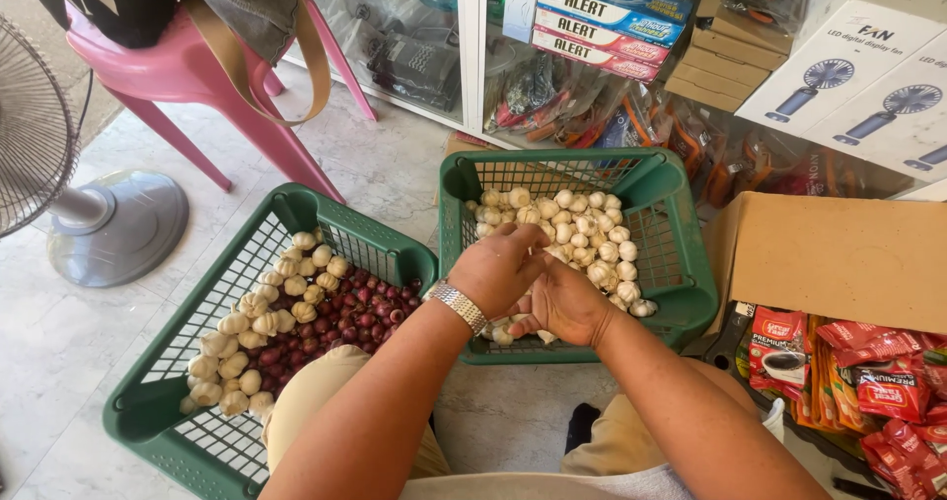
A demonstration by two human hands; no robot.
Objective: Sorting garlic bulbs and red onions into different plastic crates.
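Note:
Both my hands are over the near side of a green plastic basket (691, 263) filled with white garlic bulbs (582, 229). My left hand (498, 268), with a silver watch (458, 306) on the wrist, curls its fingers around a garlic bulb. My right hand (562, 303) sits just beside and under it, fingers bent against the same bulb. A second green basket (148, 416) to the left holds more garlic bulbs (252, 332) and small purple shallots (340, 322).
An open cardboard box (838, 258) with red sachet packs (868, 372) stands at right. A pink plastic chair (197, 86) and a grey floor fan (109, 224) stand at left. Behind the baskets is a glass display cabinet (473, 56) with boxed goods.

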